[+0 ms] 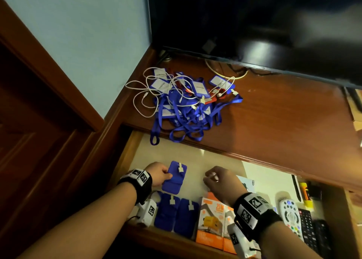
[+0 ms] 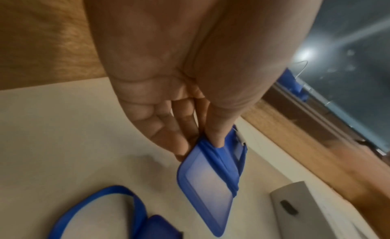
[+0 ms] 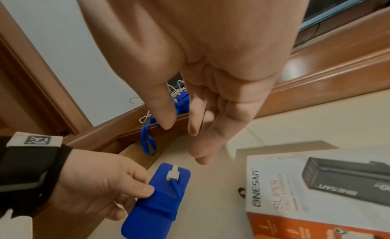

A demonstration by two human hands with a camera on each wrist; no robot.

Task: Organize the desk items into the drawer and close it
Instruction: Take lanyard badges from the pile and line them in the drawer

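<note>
My left hand [image 1: 159, 173] pinches a blue badge holder [image 1: 175, 177] with its lanyard wrapped round it, thumb on top and fingers beneath, just above the floor of the open drawer [image 1: 217, 157] near its left side. The left wrist view shows the holder [image 2: 207, 180] tilted off the pale drawer floor. My right hand [image 1: 214, 177] hovers to the right of it, fingers loosely curled and empty [image 3: 185, 130]. On the desk behind lies a tangled pile of blue lanyards with badge holders [image 1: 188, 103] and white cables [image 1: 140, 96].
Two more wrapped blue holders [image 1: 176, 216] lie at the drawer's front left, beside orange charger boxes [image 1: 212, 221]. A white remote [image 1: 290, 212] and black remotes [image 1: 311, 231] sit at the right. A dark screen [image 1: 254, 23] stands over the desk's back.
</note>
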